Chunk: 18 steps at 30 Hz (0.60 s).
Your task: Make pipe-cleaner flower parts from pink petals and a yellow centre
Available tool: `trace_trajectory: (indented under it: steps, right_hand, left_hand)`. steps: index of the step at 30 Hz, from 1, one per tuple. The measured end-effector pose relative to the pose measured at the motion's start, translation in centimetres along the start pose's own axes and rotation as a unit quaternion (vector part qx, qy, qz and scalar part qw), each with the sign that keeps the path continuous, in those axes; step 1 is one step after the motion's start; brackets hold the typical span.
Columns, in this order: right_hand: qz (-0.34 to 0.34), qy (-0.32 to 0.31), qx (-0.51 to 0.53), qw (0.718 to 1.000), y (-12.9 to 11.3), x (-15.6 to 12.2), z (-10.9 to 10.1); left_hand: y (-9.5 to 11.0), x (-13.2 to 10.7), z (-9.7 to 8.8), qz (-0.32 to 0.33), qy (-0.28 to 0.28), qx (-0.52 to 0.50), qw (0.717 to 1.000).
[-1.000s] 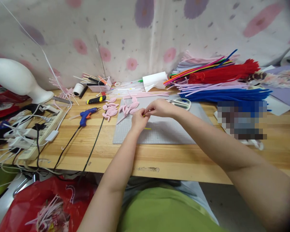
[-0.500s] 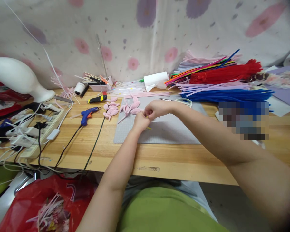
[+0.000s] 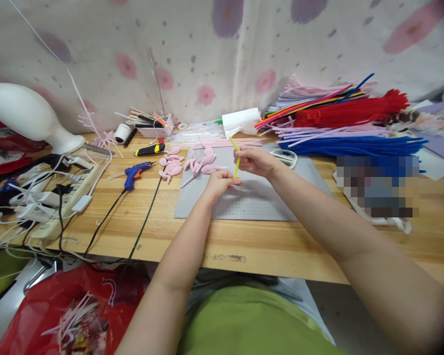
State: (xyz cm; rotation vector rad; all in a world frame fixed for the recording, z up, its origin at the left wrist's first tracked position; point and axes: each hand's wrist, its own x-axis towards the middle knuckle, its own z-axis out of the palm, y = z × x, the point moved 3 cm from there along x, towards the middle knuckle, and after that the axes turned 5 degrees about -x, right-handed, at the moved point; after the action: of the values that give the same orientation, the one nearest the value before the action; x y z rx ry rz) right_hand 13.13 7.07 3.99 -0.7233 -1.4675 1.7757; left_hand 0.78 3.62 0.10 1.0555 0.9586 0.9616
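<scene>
Both my hands pinch a short yellow pipe cleaner (image 3: 234,144) above the grey cutting mat (image 3: 259,209). My left hand (image 3: 219,184) is closed on its lower end. Higher up, my right hand (image 3: 257,160) grips it, and the top end sticks out beyond the fingers. Left of my hands lie pink pipe-cleaner shapes (image 3: 207,156), partly on the mat. More pink looped pieces (image 3: 171,169) rest on the wood beside them. Scissors with pale handles (image 3: 289,159) lie behind my right hand, partly hidden by it.
A blue glue gun (image 3: 133,176) and a yellow-black cutter (image 3: 150,150) lie to the left, near a corded power strip (image 3: 68,209). Bundles of blue pipe cleaners (image 3: 351,146) and red ones (image 3: 355,114) are piled back right. A foam head (image 3: 22,113) stands far left.
My hands were together with fingers touching; my right hand has moved right and up. The yellow pipe cleaner, mostly hidden before, now stands upright between them.
</scene>
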Motion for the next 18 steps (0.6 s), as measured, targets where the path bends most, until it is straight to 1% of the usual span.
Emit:
trace_trajectory:
  steps: [2,4,7,9,11,14,16,18]
  right_hand:
    - [-0.042,0.076,0.008,0.996,-0.5,0.1,-0.6]
    - [-0.063,0.142,-0.002,0.988,-0.5,-0.1,-1.0]
    - [-0.085,0.211,-0.012,0.974,0.2,-0.7,-0.9]
    - [-0.098,0.232,-0.024,0.967,0.8,-1.3,-0.4]
    - [-0.105,0.232,-0.055,0.965,1.5,-1.8,0.5]
    - [-0.107,0.227,-0.143,0.957,2.6,-2.5,2.1]
    - [-0.111,0.249,-0.223,0.936,3.4,-2.8,3.1]
    - [-0.111,0.271,-0.304,0.907,4.2,-2.8,4.1]
  left_hand:
    - [0.0,0.1,-0.5,-0.011,0.011,-0.051,0.999]
    - [0.1,0.2,-1.0,-0.014,0.024,-0.114,0.993]
    - [0.2,0.4,-1.5,-0.015,0.059,-0.188,0.980]
    - [0.2,0.5,-1.7,-0.010,0.095,-0.226,0.969]
    - [0.2,0.5,-1.8,0.003,0.132,-0.259,0.957]
    - [0.2,0.5,-1.7,0.025,0.169,-0.298,0.939]
    - [0.3,0.6,-1.6,0.043,0.177,-0.320,0.930]
    - [0.5,0.6,-1.4,0.060,0.182,-0.336,0.922]
